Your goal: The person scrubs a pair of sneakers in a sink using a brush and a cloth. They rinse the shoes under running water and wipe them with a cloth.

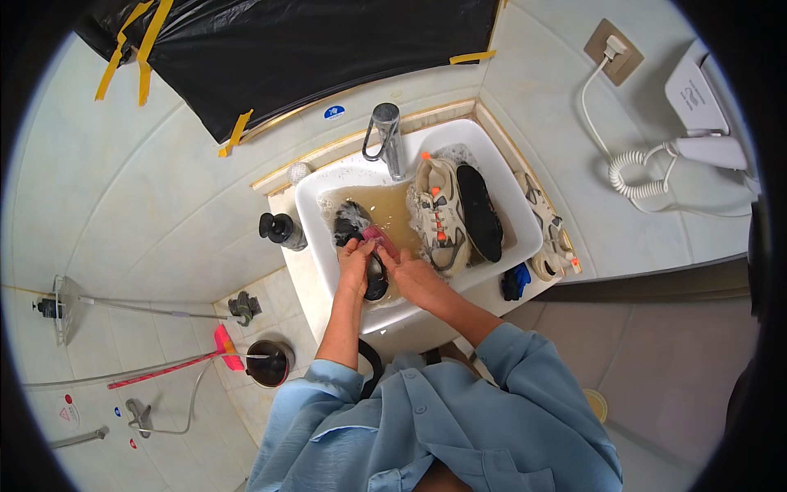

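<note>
Brownish, foamy water fills the white sink (530, 229). At its left side lies a dark, soapy item, apparently a shoe insole (376, 288). My left hand (355, 263) grips its edge. My right hand (406, 270) is at its right side, with its fingers on a pink-red object (375, 237), perhaps a brush, whose full shape is hidden. On the right of the sink a beige and grey sneaker (444, 227) with orange lace parts lies partly in the water, beside a black insole (479, 212). A chrome faucet (388, 138) stands behind the water.
A matching sneaker (546, 234) and dark blue cloth items (515, 281) lie right of the sink. A dark pump bottle (284, 230) stands left. On the floor are a dark bucket (270, 364) and a pink broom (229, 348). A white hair dryer (707, 150) hangs at right.
</note>
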Action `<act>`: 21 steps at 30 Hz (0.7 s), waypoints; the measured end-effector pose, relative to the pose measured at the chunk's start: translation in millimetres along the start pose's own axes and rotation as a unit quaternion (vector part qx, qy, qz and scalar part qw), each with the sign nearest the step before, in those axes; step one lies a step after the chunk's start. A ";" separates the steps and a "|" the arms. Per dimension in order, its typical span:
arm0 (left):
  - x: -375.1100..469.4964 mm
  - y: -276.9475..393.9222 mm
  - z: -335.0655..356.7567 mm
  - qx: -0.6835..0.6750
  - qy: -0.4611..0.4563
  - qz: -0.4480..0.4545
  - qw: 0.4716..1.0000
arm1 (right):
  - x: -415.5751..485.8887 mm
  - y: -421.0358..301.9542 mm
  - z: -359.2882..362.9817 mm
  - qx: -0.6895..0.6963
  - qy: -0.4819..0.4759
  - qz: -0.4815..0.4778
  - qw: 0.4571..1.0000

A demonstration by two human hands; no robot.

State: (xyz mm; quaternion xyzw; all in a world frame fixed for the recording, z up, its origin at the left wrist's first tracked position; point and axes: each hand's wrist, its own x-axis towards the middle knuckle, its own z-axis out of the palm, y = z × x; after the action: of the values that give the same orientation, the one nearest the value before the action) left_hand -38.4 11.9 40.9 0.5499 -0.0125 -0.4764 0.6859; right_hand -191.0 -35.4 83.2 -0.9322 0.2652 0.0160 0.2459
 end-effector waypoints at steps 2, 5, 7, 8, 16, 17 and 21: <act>8.1 -6.7 -3.4 -0.090 0.006 0.012 0.996 | 0.4 -2.0 2.4 0.017 0.001 -0.016 1.000; 20.4 -17.4 -2.7 -0.161 0.041 0.019 0.986 | -5.7 -6.5 4.2 0.024 0.000 -0.037 0.999; 30.1 -21.6 -2.9 -0.173 0.058 0.034 0.983 | -11.7 -8.6 3.8 0.022 -0.013 -0.034 0.999; 36.5 -20.4 -5.1 -0.173 0.092 -0.007 0.980 | -13.1 -8.8 3.5 0.022 -0.026 -0.021 0.999; 42.1 -27.6 -6.2 -0.055 0.126 -0.014 0.990 | 69.3 12.9 1.6 -0.039 0.020 0.002 0.999; 41.4 -26.6 -6.0 -0.033 0.130 -0.011 0.991 | 79.4 13.7 1.8 -0.046 0.031 -0.006 0.998; 42.3 -27.9 -0.5 -0.084 0.174 0.017 0.981 | 59.8 10.7 5.1 0.046 0.019 -0.007 0.999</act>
State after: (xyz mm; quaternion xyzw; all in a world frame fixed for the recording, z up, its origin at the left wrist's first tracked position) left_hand -32.9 -14.3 -2.1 0.5646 0.1381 -0.3609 0.7293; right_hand -144.6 -70.0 64.3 -0.9217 0.2642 -0.0160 0.2834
